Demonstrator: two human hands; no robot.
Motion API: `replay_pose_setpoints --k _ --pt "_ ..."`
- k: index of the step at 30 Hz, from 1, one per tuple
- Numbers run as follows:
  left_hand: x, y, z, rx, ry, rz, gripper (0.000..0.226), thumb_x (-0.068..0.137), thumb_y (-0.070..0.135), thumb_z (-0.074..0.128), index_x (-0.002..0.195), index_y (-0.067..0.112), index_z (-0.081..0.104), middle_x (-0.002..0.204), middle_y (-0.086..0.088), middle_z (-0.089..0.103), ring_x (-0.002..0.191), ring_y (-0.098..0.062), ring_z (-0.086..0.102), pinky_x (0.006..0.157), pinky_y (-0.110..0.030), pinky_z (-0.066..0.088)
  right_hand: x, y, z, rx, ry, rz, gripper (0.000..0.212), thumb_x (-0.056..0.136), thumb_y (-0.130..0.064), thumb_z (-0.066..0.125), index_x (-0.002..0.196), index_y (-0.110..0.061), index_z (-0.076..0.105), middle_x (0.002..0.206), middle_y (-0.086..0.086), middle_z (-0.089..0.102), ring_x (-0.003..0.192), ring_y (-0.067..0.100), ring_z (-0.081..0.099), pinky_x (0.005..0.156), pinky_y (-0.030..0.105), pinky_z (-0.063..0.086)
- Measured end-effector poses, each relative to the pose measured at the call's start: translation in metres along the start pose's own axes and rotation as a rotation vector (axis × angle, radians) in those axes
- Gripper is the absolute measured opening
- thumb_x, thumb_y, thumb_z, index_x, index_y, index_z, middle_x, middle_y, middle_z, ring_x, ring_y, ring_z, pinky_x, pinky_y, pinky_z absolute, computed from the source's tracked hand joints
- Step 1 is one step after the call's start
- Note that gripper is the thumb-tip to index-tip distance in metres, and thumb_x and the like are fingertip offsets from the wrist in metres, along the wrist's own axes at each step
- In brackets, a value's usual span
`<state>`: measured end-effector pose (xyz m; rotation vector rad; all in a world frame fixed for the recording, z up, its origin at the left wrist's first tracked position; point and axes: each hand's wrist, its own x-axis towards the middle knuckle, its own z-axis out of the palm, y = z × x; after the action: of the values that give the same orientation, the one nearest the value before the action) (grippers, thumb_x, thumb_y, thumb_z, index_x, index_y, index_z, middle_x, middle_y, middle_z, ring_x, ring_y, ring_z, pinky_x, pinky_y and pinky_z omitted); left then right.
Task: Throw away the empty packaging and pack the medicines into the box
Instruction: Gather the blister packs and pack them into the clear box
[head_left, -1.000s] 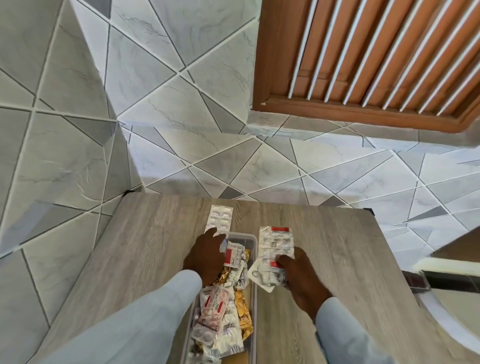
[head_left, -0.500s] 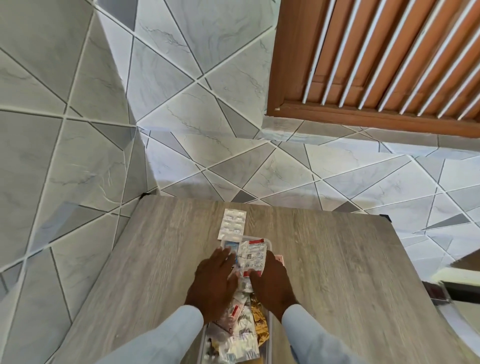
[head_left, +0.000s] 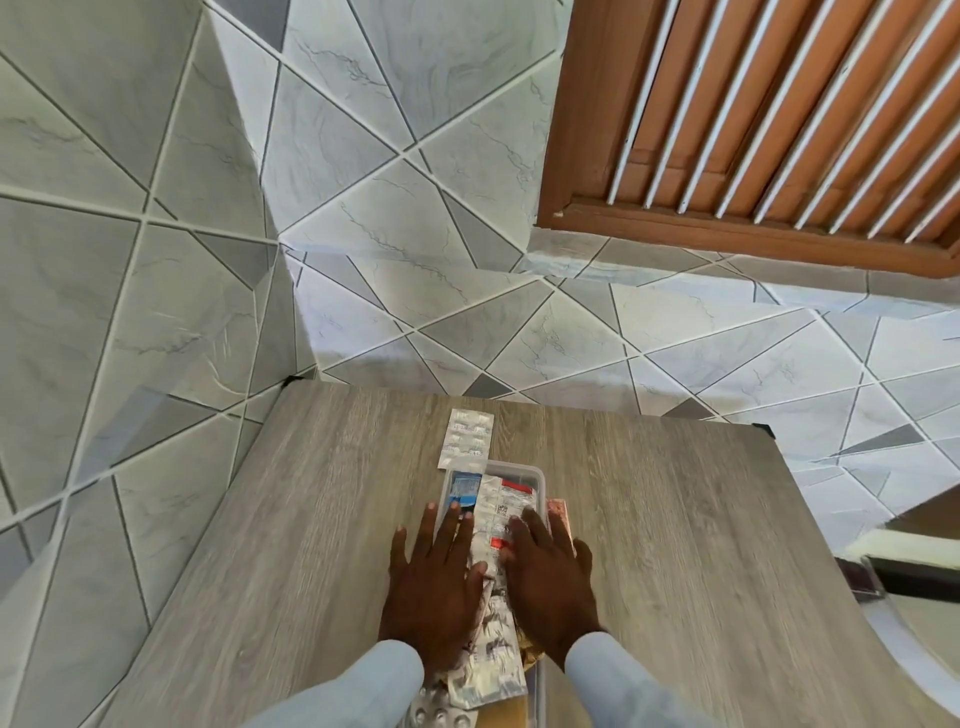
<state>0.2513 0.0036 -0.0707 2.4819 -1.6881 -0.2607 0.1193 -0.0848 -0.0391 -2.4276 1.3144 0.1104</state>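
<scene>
A clear plastic box sits on the wooden table, packed with several blister strips and sachets. My left hand lies flat, fingers spread, on the left side of the pile. Flat on the right side rests my right hand, pressing the strips down. One silver blister strip lies on the table just beyond the box's far edge. A pinkish packet peeks out beside the box's right wall.
The table stands in a corner of grey tiled walls. A brown wooden louvred shutter is on the upper right. A white rounded object sits past the table's right edge.
My right hand carried the strips from the table into the box. Both hands have since flattened out on top of the pile.
</scene>
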Motion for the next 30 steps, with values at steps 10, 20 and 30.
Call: replay_pose_setpoints --k 10,20,30 --pt "-0.011 0.001 0.0 -0.044 0.009 0.067 0.056 0.098 0.048 0.012 0.143 0.023 0.037 0.148 -0.001 0.044 0.141 -0.023 0.021 0.106 -0.05 0.017 -0.003 0.009 -0.004 0.176 0.103 0.002 0.046 0.101 -0.038 0.029 0.146 -0.028 0.031 0.157 -0.004 0.03 0.147 0.02 0.02 0.119 0.044 0.015" --pt "0.018 -0.025 -0.03 -0.474 0.292 -0.098 0.04 0.093 0.041 0.035 0.128 0.026 0.047 0.128 0.001 0.053 0.117 -0.019 0.051 0.1 -0.04 0.041 0.019 0.053 -0.008 0.511 0.176 0.354 0.04 0.093 -0.026 0.058 0.13 -0.014 0.05 0.13 0.01 0.055 0.115 0.028 0.057 0.098 0.04 0.048" --pt "0.13 -0.033 -0.05 -0.809 0.037 -0.473 0.052 0.08 0.044 0.069 0.124 0.022 0.051 0.125 -0.011 0.058 0.108 -0.027 0.058 0.085 -0.034 0.049 0.079 0.058 0.0 0.446 -0.026 0.454 0.053 0.073 -0.028 0.073 0.116 -0.015 0.046 0.117 0.015 0.052 0.108 0.04 0.056 0.089 0.049 0.052"
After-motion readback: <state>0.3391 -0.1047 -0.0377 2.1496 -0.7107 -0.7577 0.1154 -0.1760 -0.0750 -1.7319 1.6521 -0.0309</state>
